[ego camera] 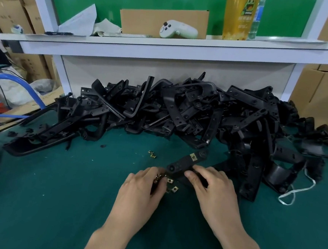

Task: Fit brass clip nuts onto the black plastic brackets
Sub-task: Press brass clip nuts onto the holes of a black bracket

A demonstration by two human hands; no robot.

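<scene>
A black plastic bracket (185, 163) lies on the green mat just ahead of my hands, with one brass clip nut (192, 157) fitted near its far end. My right hand (212, 185) grips the bracket's near part from the right. My left hand (144, 184) is closed around several brass clip nuts (159, 177) at the bracket's near end. Two more nuts (171, 185) show by the left fingertips, and a loose pair of nuts (152, 154) lies further out on the mat.
A big heap of black brackets (180, 110) fills the back of the green mat (54, 184) from left to right. A white shelf (166, 45) above holds a cardboard piece, a white controller and a bottle. A white string (292, 193) lies at the right.
</scene>
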